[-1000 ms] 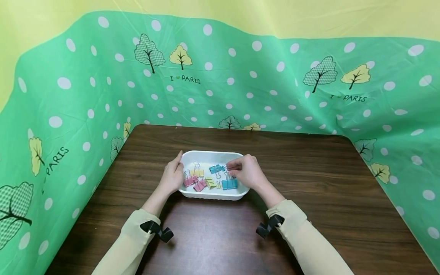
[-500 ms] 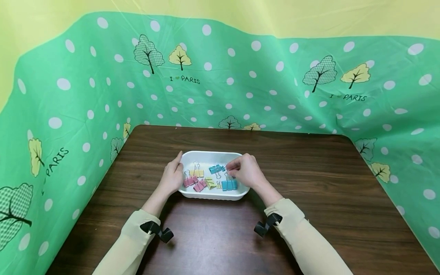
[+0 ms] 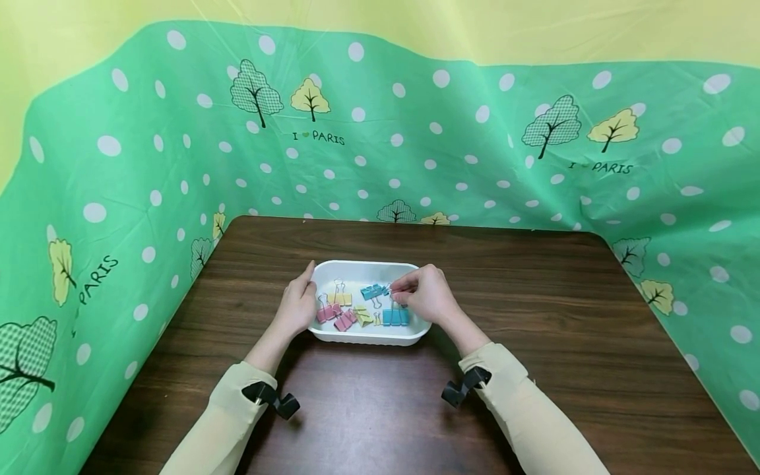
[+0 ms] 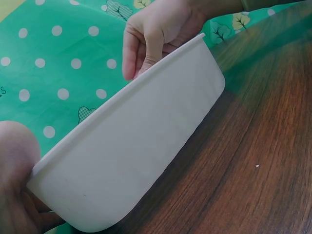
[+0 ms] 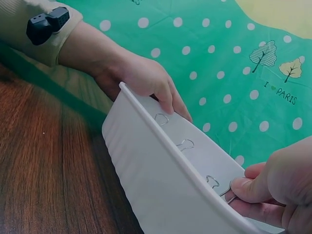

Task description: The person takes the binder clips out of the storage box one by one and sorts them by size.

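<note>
A white plastic tray (image 3: 368, 338) with several binder clips in it stands on the table. My left hand (image 3: 297, 302) grips the tray's left end, thumb up along the rim; the left wrist view shows this hand (image 4: 17, 180) at the tray's near end. Over the right end, my right hand (image 3: 429, 295) reaches in. In the right wrist view its thumb and finger (image 5: 248, 190) pinch a wire handle (image 5: 228, 191). Just below these fingertips in the head view lies a large blue binder clip (image 3: 395, 318). Another blue clip (image 3: 373, 291) lies left of the fingertips.
Pink binder clips (image 3: 344, 321) and yellow binder clips (image 3: 363, 315) lie in the tray's left and middle. The dark wooden table (image 3: 510, 277) extends around it. A green dotted cloth (image 3: 415, 152) hangs behind and at both sides. Each sleeve carries a black camera mount (image 3: 466, 386).
The large blue binder clip has shifted very slightly up and left under the right fingertips. The left hand and tray stay in place.
</note>
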{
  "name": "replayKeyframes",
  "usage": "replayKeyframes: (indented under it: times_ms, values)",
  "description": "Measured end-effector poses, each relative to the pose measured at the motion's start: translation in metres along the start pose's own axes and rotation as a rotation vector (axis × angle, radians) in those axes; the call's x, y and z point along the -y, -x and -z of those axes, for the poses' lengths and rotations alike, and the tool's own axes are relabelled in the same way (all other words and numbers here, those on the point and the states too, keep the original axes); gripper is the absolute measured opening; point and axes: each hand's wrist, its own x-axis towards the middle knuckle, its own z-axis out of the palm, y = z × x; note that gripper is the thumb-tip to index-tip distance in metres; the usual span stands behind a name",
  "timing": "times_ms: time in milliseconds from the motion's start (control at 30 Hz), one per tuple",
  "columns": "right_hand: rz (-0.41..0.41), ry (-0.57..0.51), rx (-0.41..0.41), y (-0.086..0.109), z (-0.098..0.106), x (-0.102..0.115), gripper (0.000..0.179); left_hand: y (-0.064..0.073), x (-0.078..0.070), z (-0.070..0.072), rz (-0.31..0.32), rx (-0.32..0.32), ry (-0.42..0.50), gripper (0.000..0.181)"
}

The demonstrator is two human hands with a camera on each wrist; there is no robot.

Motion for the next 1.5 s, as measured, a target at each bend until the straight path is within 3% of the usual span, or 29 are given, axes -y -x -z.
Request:
replayKeyframes:
  times_ms: [567, 1500]
  values:
    - [-0.038, -0.131, -0.003, 0.0021, 0.0020, 0.0025, 0.009, -0.0004, -0.0012, 0.0001, -0.013, -0.005, 0.007, 0.054]
    - [-0.065, -0.227, 0.014, 0.0026, 0.0071, 0.0065, 0.013, 0.0002, -0.0013, 0.0003, -0.011, -0.001, 0.008, 0.053]
